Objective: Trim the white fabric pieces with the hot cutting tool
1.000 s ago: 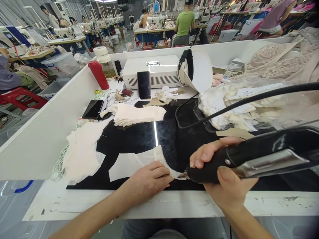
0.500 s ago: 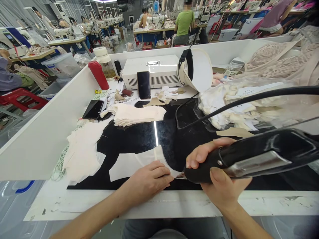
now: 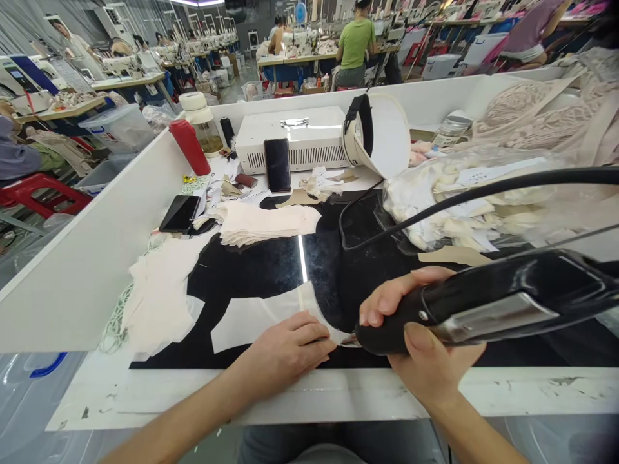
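Note:
A white cut fabric piece [image 3: 261, 316] with curved edges lies on the black mat [image 3: 232, 274] near the table's front edge. My left hand [image 3: 293, 345] rests on its right part, fingers together and closed on the fabric by its narrow right end. In my right hand [image 3: 430, 361] is a bulky black corded hand tool [image 3: 483, 303], gripped with fingers over the top and thumb on the near side. Its metal tip [image 3: 349, 340] points left and meets the fabric's right end, just beside my left fingertips. Whether the tip presses on the fabric, I cannot tell.
Stacks of pale fabric pieces lie on the left [image 3: 159, 290] and behind [image 3: 268, 222]. A black cable [image 3: 464, 196] arches across the right side. Farther back stand a phone [image 3: 277, 165], a white metal box [image 3: 294, 138], a visor cap [image 3: 389, 135] and a red bottle [image 3: 190, 147].
Almost nothing differs. The whole view has shifted very slightly, and both hands, the tool and the fabric keep their places.

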A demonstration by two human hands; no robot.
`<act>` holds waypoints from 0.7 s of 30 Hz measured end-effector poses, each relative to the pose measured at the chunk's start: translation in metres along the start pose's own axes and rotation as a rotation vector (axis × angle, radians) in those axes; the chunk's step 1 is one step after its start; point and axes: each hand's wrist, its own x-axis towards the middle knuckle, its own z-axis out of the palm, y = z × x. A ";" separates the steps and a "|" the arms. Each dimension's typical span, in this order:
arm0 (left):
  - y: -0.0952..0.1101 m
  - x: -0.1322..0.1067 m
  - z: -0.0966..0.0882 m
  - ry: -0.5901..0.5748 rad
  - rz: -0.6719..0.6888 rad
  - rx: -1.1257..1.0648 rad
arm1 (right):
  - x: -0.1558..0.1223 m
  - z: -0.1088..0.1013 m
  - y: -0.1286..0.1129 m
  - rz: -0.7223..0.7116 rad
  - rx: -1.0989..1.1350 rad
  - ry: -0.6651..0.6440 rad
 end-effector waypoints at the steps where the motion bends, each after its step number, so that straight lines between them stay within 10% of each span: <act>1: 0.000 0.000 0.000 -0.001 -0.001 -0.003 | 0.000 0.000 0.000 -0.003 0.005 0.000; 21: -0.007 -0.004 -0.003 0.006 0.017 0.022 | -0.001 -0.009 -0.002 -0.014 -0.042 0.028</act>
